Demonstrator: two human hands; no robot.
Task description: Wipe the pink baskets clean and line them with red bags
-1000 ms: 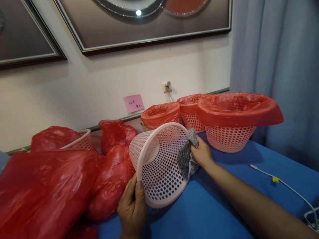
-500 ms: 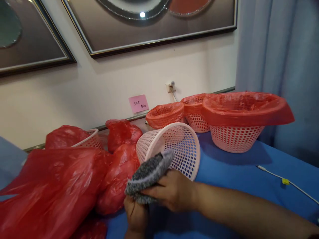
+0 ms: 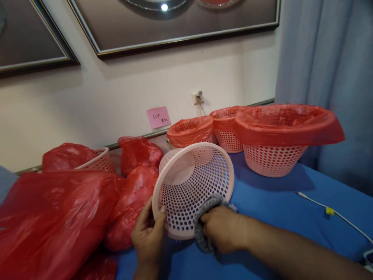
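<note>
Wall (image 3: 131,85) spans the far side, beyond the left hand (image 3: 150,233) and right hand (image 3: 223,229). Blue tabletop (image 3: 268,206) runs under and around both. Curtain (image 3: 326,62) hangs far off to the right of the right hand. Framed picture (image 3: 186,27) on the wall, high above the hands; second frame (image 3: 35,42) up to the left.

Red bags (image 3: 58,217) heaped left of the left hand, nearest one just beside it. White-rimmed bin (image 3: 100,161) sits behind the heap, partly hidden. Big lined basket (image 3: 274,159) stands upright beyond and right of the right hand, red liner folded over its rim. Two smaller lined ones, middle basket (image 3: 229,136) and left basket (image 3: 189,134), stand in a row beyond the hands.

Pink basket (image 3: 180,175) is between the hands, tipped, mouth toward the person. Left hand grips its rim, thumb on the mouth side. Right hand clutches a bunched grey cloth (image 3: 201,229) at the near right rim.

White cable (image 3: 314,204) lies right of the right hand, yellow tag (image 3: 330,211) on it. Pink note (image 3: 158,117) and socket (image 3: 198,98) on the wall, straight beyond the hands.
</note>
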